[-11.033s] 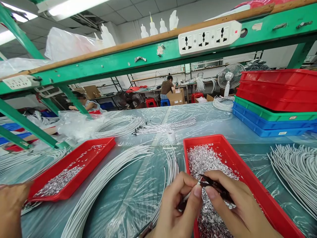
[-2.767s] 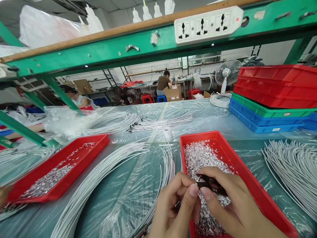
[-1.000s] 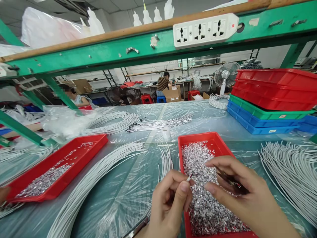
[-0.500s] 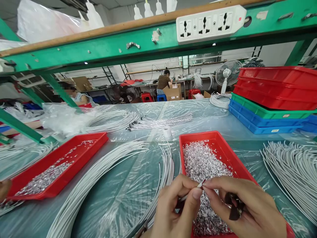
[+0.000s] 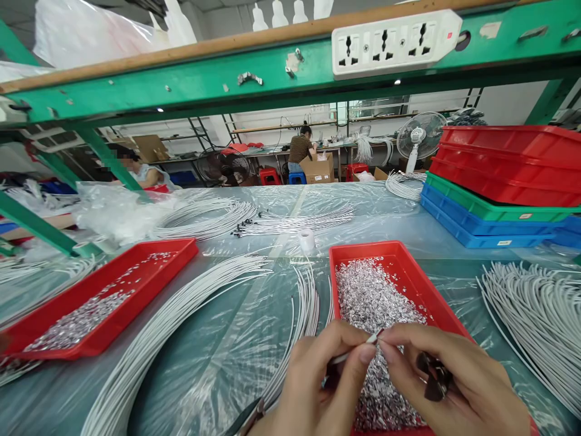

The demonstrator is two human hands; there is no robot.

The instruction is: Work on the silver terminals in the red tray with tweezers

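Observation:
Between the thumb and index finger of my left hand [image 5: 333, 375] is a thin white cable [image 5: 341, 358], its end pointing right. My right hand [image 5: 449, 369] pinches at the dark reddish tip of that cable, and the fingertips of both hands almost meet there. A dark brown, shiny piece [image 5: 433, 376] sits in the curl of my right hand's other fingers; its kind is unclear. Both hands are above a red tray [image 5: 436, 297] of small silvery metal pieces [image 5: 376, 290]. Something dark with a metallic end [image 5: 252, 415] lies beside my left wrist, partly hidden.
A long bundle of white cables [image 5: 158, 327] curves left of my hands; another bundle [image 5: 535, 327] lies right. A second red tray [image 5: 149, 290] holds similar pieces, with a co-worker's blurred hand at the left edge. Stacked trays [image 5: 503, 163] stand back right, under a green shelf beam [image 5: 204, 85].
My hands have shifted slightly right, still pinching the cable end. The co-worker's hand at the left edge has become blurred and less visible. The camera view has tilted a little.

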